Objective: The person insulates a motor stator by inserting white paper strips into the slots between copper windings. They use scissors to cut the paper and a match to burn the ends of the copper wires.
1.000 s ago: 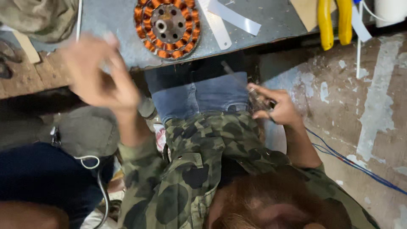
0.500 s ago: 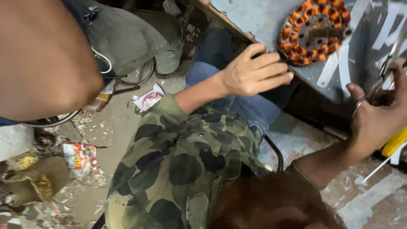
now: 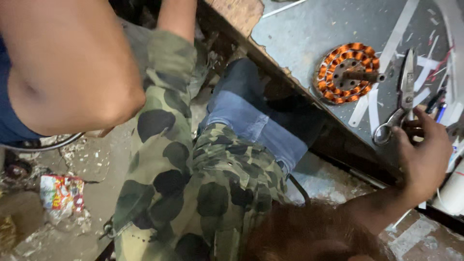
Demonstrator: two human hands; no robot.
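Note:
My right hand (image 3: 425, 154) rests on the grey tabletop (image 3: 299, 38) at the right. Its fingers curl around a handle loop of the metal scissors (image 3: 405, 92), which lie flat with the blades pointing away from me. Left of the scissors sits a round motor stator (image 3: 349, 72) with orange copper windings and a short shaft in its middle. My left arm, in a camouflage sleeve (image 3: 169, 63), reaches up past the top edge, so the left hand is hidden. My lap in blue jeans (image 3: 251, 121) is under the table edge.
Another person's bare arm (image 3: 72, 67), with blue clothing, fills the upper left, close to the camera. White plastic strips (image 3: 401, 34) lie across the table, and a white cylinder (image 3: 452, 193) stands at the far right. The dirty floor holds a crumpled wrapper (image 3: 60, 193) and scraps.
My left hand has left the table edge by the stator and gone up out of view. My right hand has come down onto the table with the scissors. The view has shifted.

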